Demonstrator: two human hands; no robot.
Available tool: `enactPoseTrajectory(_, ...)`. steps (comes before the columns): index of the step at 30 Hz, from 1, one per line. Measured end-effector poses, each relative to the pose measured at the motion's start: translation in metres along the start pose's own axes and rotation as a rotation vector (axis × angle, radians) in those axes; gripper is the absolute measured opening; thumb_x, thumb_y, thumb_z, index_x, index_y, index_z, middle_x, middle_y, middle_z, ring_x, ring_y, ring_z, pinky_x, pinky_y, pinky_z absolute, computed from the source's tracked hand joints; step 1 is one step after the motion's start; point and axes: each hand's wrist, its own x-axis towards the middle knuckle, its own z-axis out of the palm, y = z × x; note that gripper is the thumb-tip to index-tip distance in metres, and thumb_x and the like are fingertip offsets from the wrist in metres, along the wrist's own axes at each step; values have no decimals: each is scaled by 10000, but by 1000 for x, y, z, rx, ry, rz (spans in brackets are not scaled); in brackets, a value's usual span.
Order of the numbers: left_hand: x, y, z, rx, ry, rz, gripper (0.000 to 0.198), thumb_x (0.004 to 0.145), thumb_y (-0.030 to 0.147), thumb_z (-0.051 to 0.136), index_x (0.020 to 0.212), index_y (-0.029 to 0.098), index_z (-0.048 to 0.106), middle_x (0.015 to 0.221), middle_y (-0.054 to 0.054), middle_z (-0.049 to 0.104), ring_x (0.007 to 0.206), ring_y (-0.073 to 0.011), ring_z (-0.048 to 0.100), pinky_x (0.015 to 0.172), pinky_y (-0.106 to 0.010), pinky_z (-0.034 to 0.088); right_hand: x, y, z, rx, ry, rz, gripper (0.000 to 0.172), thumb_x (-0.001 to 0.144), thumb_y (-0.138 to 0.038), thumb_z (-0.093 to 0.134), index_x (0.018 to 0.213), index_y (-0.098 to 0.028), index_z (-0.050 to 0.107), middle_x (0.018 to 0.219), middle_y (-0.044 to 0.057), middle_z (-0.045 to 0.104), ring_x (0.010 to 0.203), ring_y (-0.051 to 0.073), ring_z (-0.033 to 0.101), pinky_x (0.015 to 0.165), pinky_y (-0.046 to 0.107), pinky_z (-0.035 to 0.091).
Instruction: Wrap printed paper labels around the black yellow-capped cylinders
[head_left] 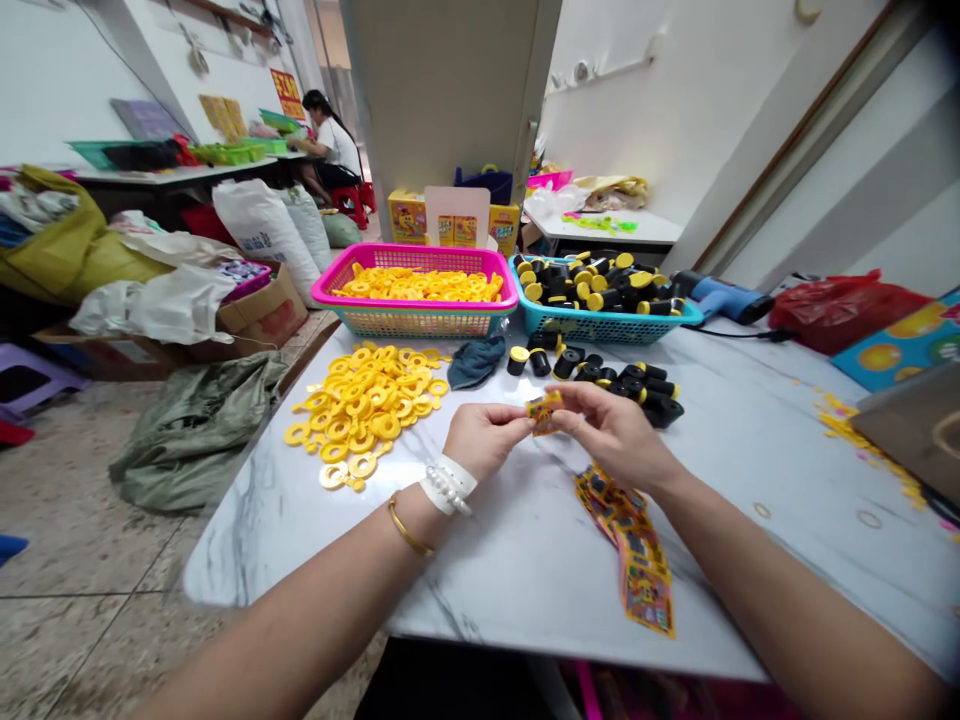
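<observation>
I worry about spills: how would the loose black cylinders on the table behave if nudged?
The black cylinders look round and mostly lie on their sides, so they would probably roll on the smooth marble table. They look small and plastic, likely light.

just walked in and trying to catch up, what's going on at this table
A person at the marble table pinches a small printed label between the left hand and the right hand. A strip of similar labels lies by the right wrist. Loose yellow rings are piled to the left and black rollers lie ahead. Behind them stand a pink basket of rings and a blue basket of rollers.
</observation>
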Motion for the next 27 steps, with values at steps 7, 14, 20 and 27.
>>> enactPoseTrajectory(7,0,-9,7,-81,123,79,258,706,358,724,818,127,730,498,45,536,427,-63,395,446,-200,307,-2,-3,16,95,56,151,340,882,-456,599,717,-165,662,639,23,669,585,146,607,555,263,457)
enactPoseTrajectory(14,-11,-7,12,-124,138,144,320,760,460,698,771,141,706,527,34,538,424,-66,420,415,-196,329,-5,3,21,200,126,136,397,889,-533,590,786,-163,691,671,38,687,575,150,636,510,250,478)
enactPoseTrajectory(20,-14,-5,11,-79,247,189,264,749,411,730,813,154,737,563,17,576,478,-85,469,441,-200,377,-7,2,22,68,166,125,400,906,-514,567,754,-167,695,623,31,671,540,144,608,506,249,460)
enactPoseTrajectory(27,-7,-13,10,7,200,281,212,670,351,811,746,158,768,790,-51,676,710,-124,596,666,-230,488,-10,-5,27,23,58,1,356,946,-383,516,696,-175,661,625,10,673,564,130,620,537,231,441)
